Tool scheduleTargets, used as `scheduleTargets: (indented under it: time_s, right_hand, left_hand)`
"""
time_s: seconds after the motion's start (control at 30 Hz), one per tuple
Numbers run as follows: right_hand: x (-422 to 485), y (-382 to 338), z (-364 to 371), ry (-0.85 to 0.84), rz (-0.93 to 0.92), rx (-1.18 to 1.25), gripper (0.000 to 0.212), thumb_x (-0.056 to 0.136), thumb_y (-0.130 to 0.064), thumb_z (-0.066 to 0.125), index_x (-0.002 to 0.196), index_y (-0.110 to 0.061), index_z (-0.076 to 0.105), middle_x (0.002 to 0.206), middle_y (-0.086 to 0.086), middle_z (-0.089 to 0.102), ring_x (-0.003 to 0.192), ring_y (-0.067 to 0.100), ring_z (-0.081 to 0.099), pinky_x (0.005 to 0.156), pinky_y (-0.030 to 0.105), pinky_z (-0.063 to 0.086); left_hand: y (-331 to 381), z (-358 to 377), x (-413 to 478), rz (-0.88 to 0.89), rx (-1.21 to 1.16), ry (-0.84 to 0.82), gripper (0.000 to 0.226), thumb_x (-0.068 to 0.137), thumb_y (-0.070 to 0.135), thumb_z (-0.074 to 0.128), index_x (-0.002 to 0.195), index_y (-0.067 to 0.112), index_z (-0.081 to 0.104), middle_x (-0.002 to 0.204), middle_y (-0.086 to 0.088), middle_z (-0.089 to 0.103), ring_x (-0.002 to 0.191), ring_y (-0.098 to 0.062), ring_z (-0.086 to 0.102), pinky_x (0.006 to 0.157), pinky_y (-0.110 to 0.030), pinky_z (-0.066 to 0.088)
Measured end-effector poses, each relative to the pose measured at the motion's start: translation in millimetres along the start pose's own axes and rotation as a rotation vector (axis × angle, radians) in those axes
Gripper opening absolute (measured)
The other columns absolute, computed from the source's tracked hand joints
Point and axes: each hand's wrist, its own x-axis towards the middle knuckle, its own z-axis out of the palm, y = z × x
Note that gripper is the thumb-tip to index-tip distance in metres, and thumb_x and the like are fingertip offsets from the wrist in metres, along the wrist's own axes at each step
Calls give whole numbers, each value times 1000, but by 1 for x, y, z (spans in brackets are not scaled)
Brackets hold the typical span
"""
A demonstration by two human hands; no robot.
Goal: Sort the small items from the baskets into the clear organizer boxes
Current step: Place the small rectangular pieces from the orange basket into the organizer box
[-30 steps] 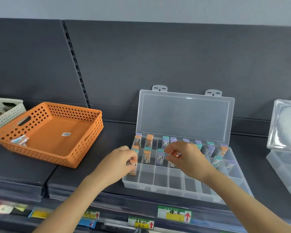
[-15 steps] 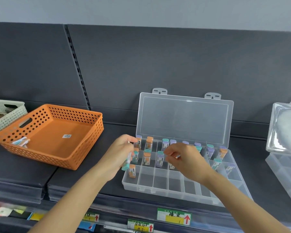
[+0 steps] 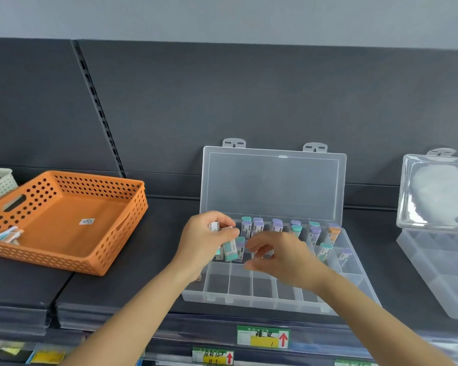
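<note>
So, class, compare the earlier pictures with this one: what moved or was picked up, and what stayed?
The left hand rose from the near-left compartment of the clear plastic organizer box and now grips a small teal-capped white tube above it. The right hand stayed hovering mid-box, blurred. The orange perforated basket stayed put.

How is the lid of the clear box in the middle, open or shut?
Open. The lid stands upright behind the clear box, and the compartments lie uncovered.
</note>
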Motion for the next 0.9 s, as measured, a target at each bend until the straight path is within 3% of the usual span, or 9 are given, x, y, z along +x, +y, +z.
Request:
scheduleTargets:
  time_s: [0.07, 0.17, 0.27, 0.33, 0.47, 0.57, 0.63, 0.77, 0.9]
  right_hand:
    - [2, -7, 5, -3, 56, 157, 20, 80, -32, 74, 94, -20, 66, 86, -8, 68, 76, 5, 64, 69, 12, 52]
    - [4, -13, 9, 41, 154, 278, 18, 81, -33, 72, 77, -23, 57, 68, -11, 65, 61, 5, 63, 53, 12, 46]
    - [4, -15, 8, 91, 242, 392, 13, 84, -25, 71, 77, -19, 61, 67, -6, 70, 68, 20, 69, 54, 24, 49]
    - [4, -12, 6, 146, 286, 393, 9, 84, -18, 69, 79, -12, 64, 68, -1, 71, 62, 20, 67, 56, 30, 50]
    - [3, 1, 1, 213, 254, 210, 5, 84, -16, 67, 79, -16, 66, 74, 1, 72, 68, 24, 67, 65, 36, 56]
    - [1, 6, 1, 200, 143, 79, 9, 85, -18, 68, 93, -15, 73, 83, -1, 72, 73, 15, 66, 73, 28, 57]
    - [0, 6, 2, 172, 77, 17, 14, 87, -20, 67, 97, -14, 74, 88, -1, 72, 75, 12, 66, 75, 23, 56]
    - [4, 3, 10, 75, -1, -140, 16, 89, -22, 62, 93, -11, 73, 88, 2, 71, 74, 15, 64, 71, 23, 55]
    - [8, -3, 24, 0, -46, -295, 19, 93, -19, 53, 96, -10, 69, 95, 7, 67, 79, 21, 61, 70, 27, 53]
  left_hand:
    - [4, 9, -1, -40, -109, 39, 5, 81, 13, 73, 84, 17, 71, 87, 5, 70, 83, -10, 65, 57, -14, 50]
    - [7, 18, -2, -108, -230, 43, 5, 83, 12, 71, 87, 15, 71, 89, -2, 71, 84, -16, 68, 63, -21, 56]
    - [2, 16, 2, -185, -240, 4, 7, 89, 16, 64, 92, 15, 70, 92, -3, 70, 87, -18, 67, 72, -29, 58]
    - [-2, 10, 5, -276, -296, -52, 14, 94, 12, 56, 99, 13, 69, 99, -7, 68, 93, -19, 67, 83, -36, 57]
    - [-6, -6, 6, -271, -252, -157, 31, 91, -6, 49, 114, 11, 61, 111, -6, 64, 98, -16, 67, 89, -30, 55]
    - [-8, -15, -1, -115, -38, -206, 30, 91, -1, 54, 108, 24, 55, 114, 14, 57, 99, 0, 63, 73, -14, 52]
    - [-12, -18, -3, -67, 9, -203, 29, 87, 0, 61, 103, 23, 54, 114, 17, 56, 97, 2, 62, 65, -11, 50]
    - [-15, -20, -6, -51, -17, -210, 31, 76, 1, 73, 99, 20, 66, 108, 6, 70, 92, -4, 68, 75, -21, 56]
    - [-19, -19, -8, 6, 105, -173, 32, 75, 8, 75, 99, 29, 72, 103, 11, 69, 90, -7, 67, 84, -31, 56]
